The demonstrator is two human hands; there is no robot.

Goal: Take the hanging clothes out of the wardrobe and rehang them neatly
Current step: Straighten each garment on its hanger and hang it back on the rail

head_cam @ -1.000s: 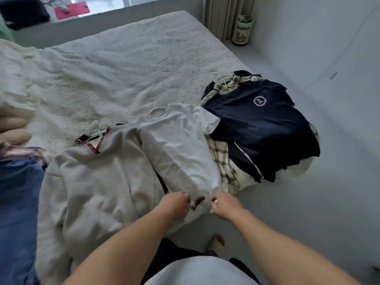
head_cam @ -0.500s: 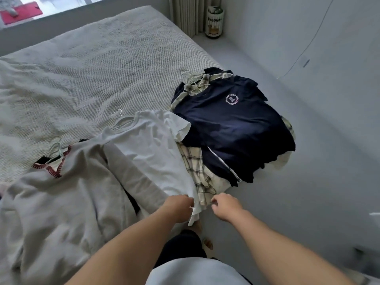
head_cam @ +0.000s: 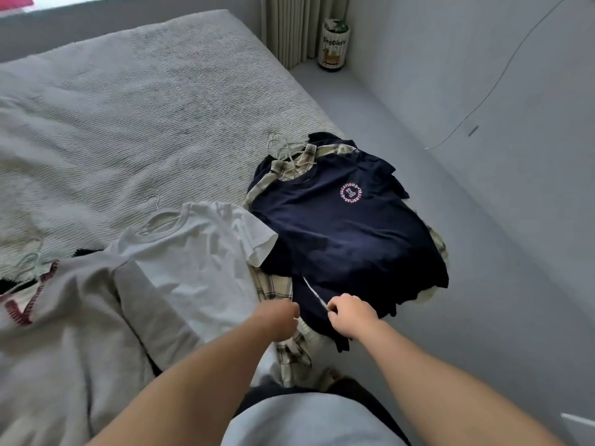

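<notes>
- Since half a second ago both hands have shifted right, off the hem of the white T-shirt (head_cam: 199, 268) and onto the pile beside it.
- The right hand (head_cam: 352, 313) is closed, pinching the lower edge of the navy T-shirt (head_cam: 347, 239) near a thin white stripe.
- The left hand (head_cam: 277, 318) is curled shut just beside it, over the plaid shirt (head_cam: 273, 289); whether it grips cloth I cannot tell.
- The navy T-shirt lies on top of the plaid shirt at the bed's (head_cam: 128, 107) right edge, wire hangers (head_cam: 283, 149) at its collar.
- Left of the navy T-shirt lies the white T-shirt, then a grey sweater (head_cam: 64, 333).
- Beyond the navy T-shirt, a printed canister (head_cam: 334, 46) stands on the floor by the curtain (head_cam: 289, 27).
</notes>
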